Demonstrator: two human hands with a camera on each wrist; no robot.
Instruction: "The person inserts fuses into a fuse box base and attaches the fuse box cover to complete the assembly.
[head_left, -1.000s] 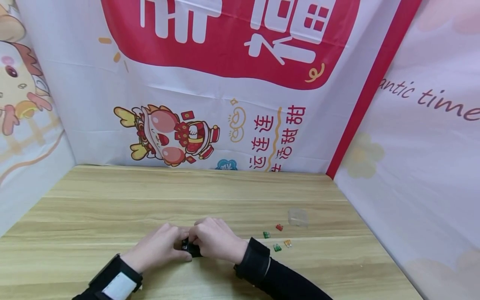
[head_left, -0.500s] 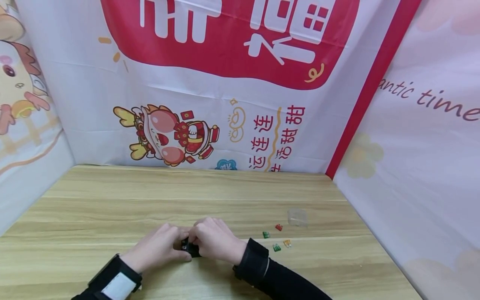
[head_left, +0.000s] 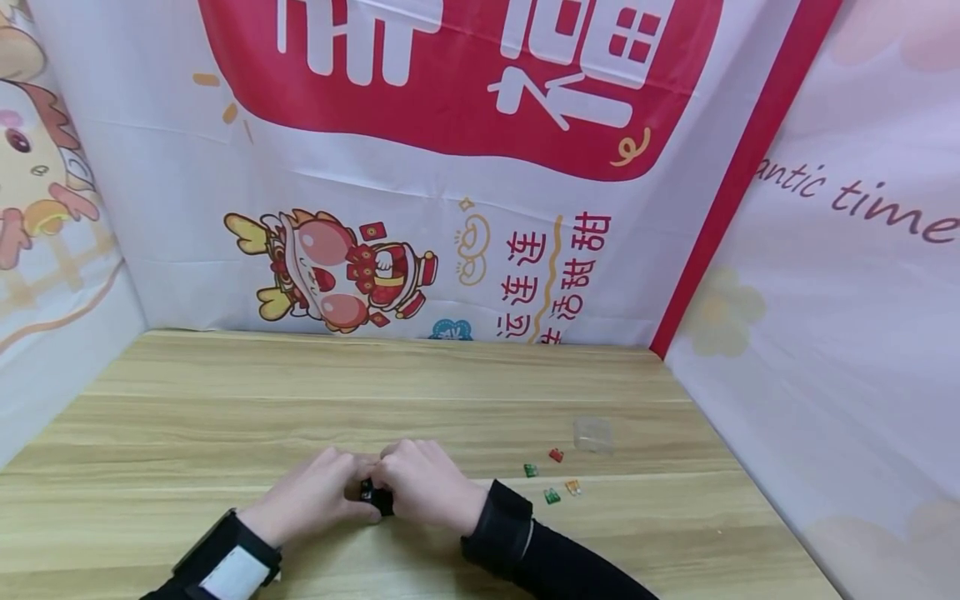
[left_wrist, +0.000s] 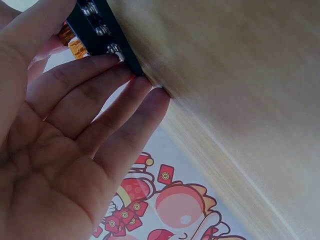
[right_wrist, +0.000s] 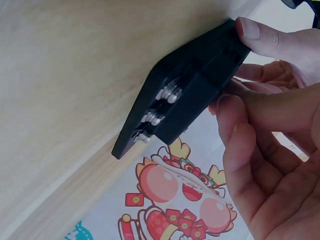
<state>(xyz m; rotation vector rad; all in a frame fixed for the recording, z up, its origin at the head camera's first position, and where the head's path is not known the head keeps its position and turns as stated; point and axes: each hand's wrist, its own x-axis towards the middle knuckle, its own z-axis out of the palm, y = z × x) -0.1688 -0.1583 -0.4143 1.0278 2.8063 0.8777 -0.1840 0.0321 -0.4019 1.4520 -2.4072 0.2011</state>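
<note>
Gripping black box (right_wrist: pixel 197 95) in left hand (head_left: pixel 318 490), pinching orange fuse (left_wrist: pixel 78 48) in right hand (head_left: pixel 429 482).
With box seemingly pointing lengthwise toward backdrop (head_left: pixel 176 208).

White banner (head_left: pixel 420 179) with red patch (head_left: pixel 465 108), sideways horned cartoon figure (head_left: pixel 330 271), pale lettered side sheet (head_left: pixel 832 308), wood-grain table (head_left: pixel 420 387)

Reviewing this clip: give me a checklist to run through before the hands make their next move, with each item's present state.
1. Left hand steadying the black block: ok, its fingers and thumb grip it.
2. Right hand at the block: ok, its fingers are right by it.
3. Orange piece at the block fully seated: cannot tell, fingers partly hide it.
4. Table free of loose pieces: not ok, a red piece, two green pieces and a loose orange piece lie there.
5. Clear plastic case away from both hands: ok, it lies beyond those pieces.
</note>
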